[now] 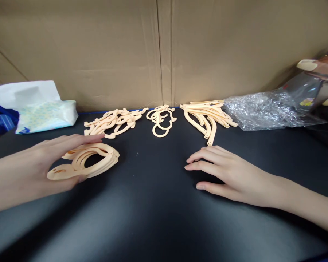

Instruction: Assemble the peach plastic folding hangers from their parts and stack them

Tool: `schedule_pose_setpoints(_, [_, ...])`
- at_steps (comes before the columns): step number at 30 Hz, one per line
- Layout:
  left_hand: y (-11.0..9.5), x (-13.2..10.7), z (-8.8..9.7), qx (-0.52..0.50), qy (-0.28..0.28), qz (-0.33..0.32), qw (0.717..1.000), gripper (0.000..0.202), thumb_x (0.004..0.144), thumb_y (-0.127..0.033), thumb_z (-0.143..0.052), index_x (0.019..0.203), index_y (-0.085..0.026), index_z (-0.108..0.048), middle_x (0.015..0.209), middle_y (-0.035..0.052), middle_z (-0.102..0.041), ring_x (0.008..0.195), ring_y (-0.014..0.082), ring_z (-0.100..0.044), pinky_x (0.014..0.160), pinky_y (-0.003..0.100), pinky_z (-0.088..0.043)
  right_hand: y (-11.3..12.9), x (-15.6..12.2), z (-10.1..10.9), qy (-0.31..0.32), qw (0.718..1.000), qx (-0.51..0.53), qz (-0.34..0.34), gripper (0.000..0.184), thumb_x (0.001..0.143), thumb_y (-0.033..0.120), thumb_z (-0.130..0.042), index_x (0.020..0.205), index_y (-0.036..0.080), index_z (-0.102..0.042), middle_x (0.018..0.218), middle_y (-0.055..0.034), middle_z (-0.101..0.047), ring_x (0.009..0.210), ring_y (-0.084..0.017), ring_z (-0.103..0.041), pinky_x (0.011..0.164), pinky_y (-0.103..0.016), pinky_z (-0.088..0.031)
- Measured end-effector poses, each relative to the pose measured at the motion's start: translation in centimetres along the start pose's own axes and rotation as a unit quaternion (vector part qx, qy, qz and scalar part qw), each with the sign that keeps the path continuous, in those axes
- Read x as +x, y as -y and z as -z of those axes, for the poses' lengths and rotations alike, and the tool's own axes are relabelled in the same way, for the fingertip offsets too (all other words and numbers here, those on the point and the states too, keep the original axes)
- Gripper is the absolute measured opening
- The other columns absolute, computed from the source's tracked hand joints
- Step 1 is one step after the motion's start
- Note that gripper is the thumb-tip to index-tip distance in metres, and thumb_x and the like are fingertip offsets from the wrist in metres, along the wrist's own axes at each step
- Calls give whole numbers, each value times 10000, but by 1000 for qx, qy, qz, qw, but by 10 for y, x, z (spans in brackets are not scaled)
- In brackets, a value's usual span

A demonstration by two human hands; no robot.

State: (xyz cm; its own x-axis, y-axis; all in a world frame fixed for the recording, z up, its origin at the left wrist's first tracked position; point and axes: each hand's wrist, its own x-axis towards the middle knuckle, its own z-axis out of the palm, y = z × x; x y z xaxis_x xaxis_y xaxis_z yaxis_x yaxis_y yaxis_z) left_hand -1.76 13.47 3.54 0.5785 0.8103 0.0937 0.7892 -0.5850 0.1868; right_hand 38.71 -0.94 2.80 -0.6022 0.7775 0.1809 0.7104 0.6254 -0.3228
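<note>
My left hand (41, 160) is wrapped round the left side of a stack of cream plastic folding hangers (98, 169), thumb along the near side and fingers over the far side. The stack lies low at the black table's surface; I cannot tell whether it is lifted. Over the table on the right, my right hand (218, 171) has its fingers apart and holds nothing. Beyond it lies a fanned pile of curved cream hanger arms (207, 116) with small holes at their ends. Cream hooks (160, 122) lie at the back middle, and a jumbled pile of cream curved pieces (114, 122) behind the stack.
A soft pack of tissues (46, 112) stands at the back left, by a blue object (5, 123). Crumpled clear plastic bags (262, 109) lie at the back right beside a brown item (325, 67). A cardboard wall (112, 54) rises along the black table's (164, 218) far edge.
</note>
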Motion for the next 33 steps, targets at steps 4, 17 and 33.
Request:
schedule_pose_setpoints(4, [0,0,-1,12,-11,-75,997,658,762,-506,-542,1396,-403,-401,1250,-55,-621,1051,246,-647,779,307,-558,0,0,-1,-4,1000,-3,3,278,959,309,-539,1200,186,-601,1195,-98,-606,1062,-228,-568,927,-388,-466])
schedule_pose_setpoints(17, [4,7,0,75,-13,-99,992,756,680,-467,-593,1397,-446,-354,1076,-52,-656,865,229,-657,744,315,-504,-1,-1,-1,-2,1000,-5,4,273,966,324,-526,1193,192,-600,1205,-91,-596,1077,-228,-551,941,-394,-460])
schedule_pose_setpoints(33, [-8,2,1,82,-12,-71,994,677,725,-479,-513,1383,-417,-367,1162,-14,-631,994,253,-635,865,383,-477,-1,-2,0,1,1000,-4,6,269,971,320,-516,1191,190,-597,1209,-93,-592,1074,-229,-550,941,-398,-459])
